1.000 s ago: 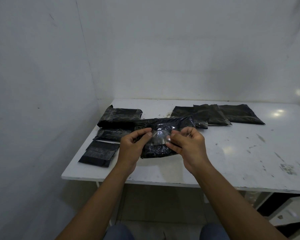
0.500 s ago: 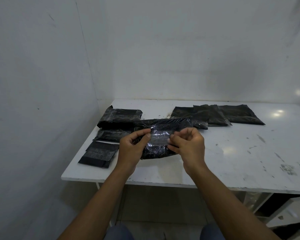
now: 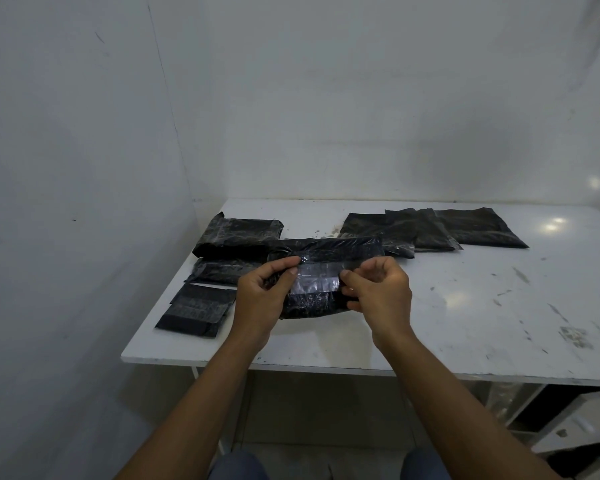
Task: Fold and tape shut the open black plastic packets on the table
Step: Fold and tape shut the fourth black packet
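Observation:
A folded black plastic packet point(image 3: 326, 251) lies on the white table point(image 3: 464, 306) in front of me. Over its middle I hold a strip of clear tape point(image 3: 317, 278) stretched flat. My left hand point(image 3: 263, 299) pinches the strip's left end between thumb and forefinger. My right hand point(image 3: 378, 292) pinches the right end the same way. Whether the tape touches the packet I cannot tell. Three folded packets point(image 3: 236, 233) point(image 3: 222, 270) point(image 3: 196, 310) lie at the left. Flat open packets point(image 3: 475, 226) lie at the back right.
A white wall stands close on the left and another behind the table. The right half of the table is scuffed and stained. Below the table's right end, a white shelf unit point(image 3: 561, 420) shows. The table's front edge point(image 3: 326, 365) runs just under my wrists.
My hands have drawn apart, stretching the tape strip wider across the packet. The packet and the other packets have stayed where they were.

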